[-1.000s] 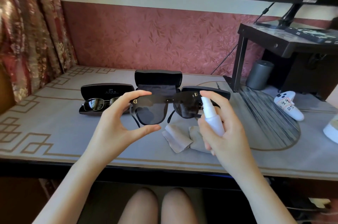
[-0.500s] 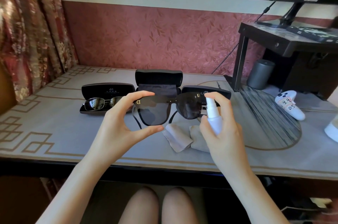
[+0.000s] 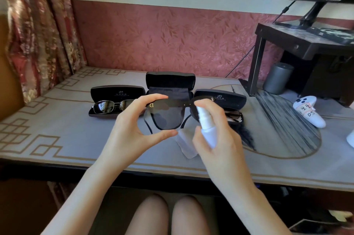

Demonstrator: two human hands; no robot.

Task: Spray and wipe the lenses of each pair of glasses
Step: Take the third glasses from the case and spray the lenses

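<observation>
Large black sunglasses [image 3: 168, 114] hang in the air over the table, pinched at their left lens between thumb and fingers of my left hand [image 3: 134, 129]. My right hand [image 3: 216, 138] grips a small white spray bottle [image 3: 207, 127], with the forefinger on its top and the nozzle close to the right lens, which it partly hides. A pale wiping cloth [image 3: 184, 144] lies on the table under the hands. Metal-framed glasses [image 3: 111, 106] rest in an open black case [image 3: 116, 92] at the left. Another pair [image 3: 232, 114] lies in the open case [image 3: 220, 97] at the right.
An empty open black case [image 3: 170, 81] stands behind the hands. To the right are a dark monitor stand [image 3: 298, 43], a grey cylinder [image 3: 277, 78] and a white controller [image 3: 308, 110]. A patterned curtain [image 3: 38, 29] hangs at the left. The table edge [image 3: 57, 162] runs just before my knees.
The sunglasses and the spray bottle have come closer together, and my right forefinger now sits atop the bottle in front of the right lens.
</observation>
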